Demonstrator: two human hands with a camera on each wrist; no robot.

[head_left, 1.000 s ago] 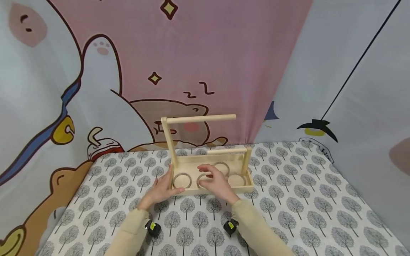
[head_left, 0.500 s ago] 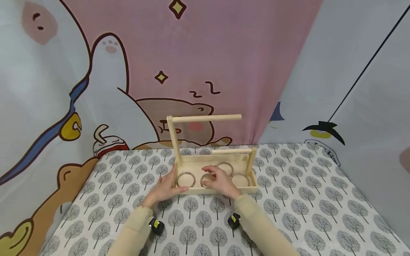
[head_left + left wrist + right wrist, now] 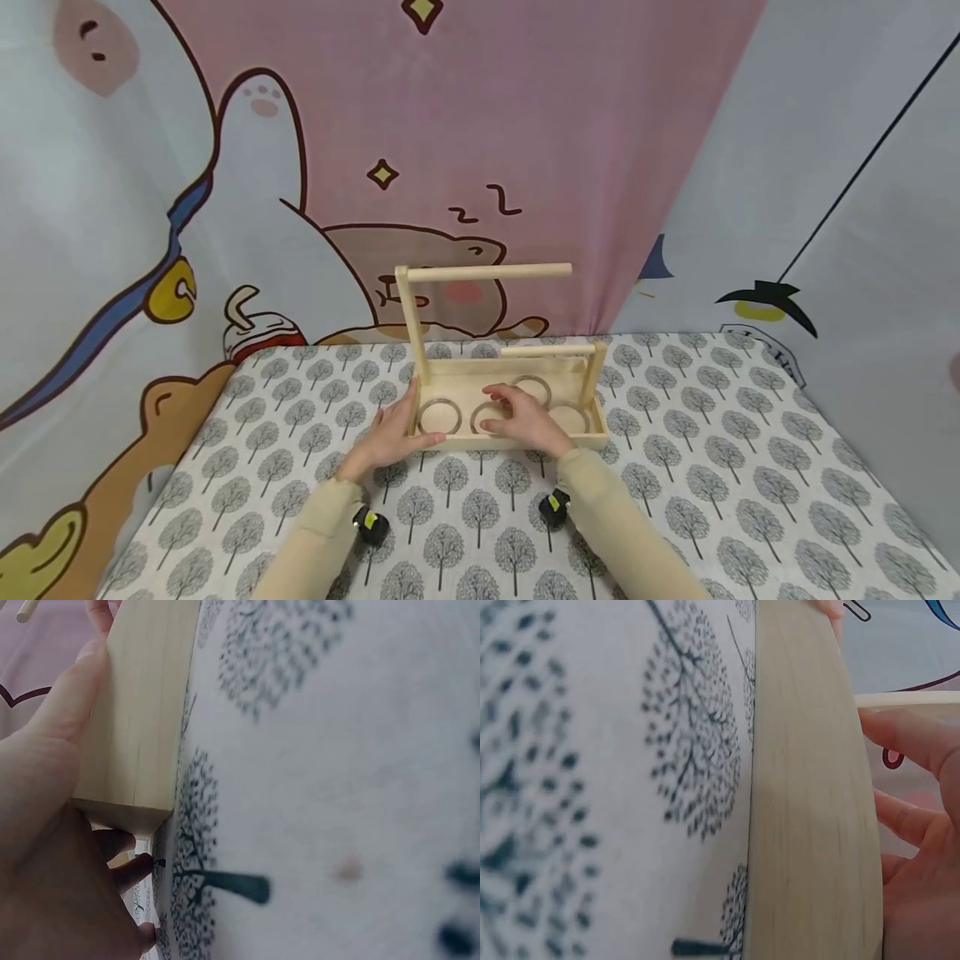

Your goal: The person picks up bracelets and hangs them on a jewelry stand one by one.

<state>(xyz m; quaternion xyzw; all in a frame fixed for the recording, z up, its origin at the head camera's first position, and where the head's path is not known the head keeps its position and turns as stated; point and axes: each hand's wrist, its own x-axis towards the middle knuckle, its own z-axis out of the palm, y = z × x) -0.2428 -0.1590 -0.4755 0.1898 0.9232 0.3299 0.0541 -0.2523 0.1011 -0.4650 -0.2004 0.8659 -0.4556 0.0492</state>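
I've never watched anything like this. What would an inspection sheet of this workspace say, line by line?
Surface: white tablecloth printed with grey trees.
Job's things: wooden tray with four grey-rimmed circles inside; left post and right post each carry a wooden rod with one free end, upper rod and lower rod.
Clutter: nothing seen.
Left hand: holds the tray's near left corner.
Right hand: over a circle near the tray's middle; grip unclear.
Cables: nothing seen.
Surroundings: cartoon-printed backdrop; small black devices by both wrists, pale sleeves.
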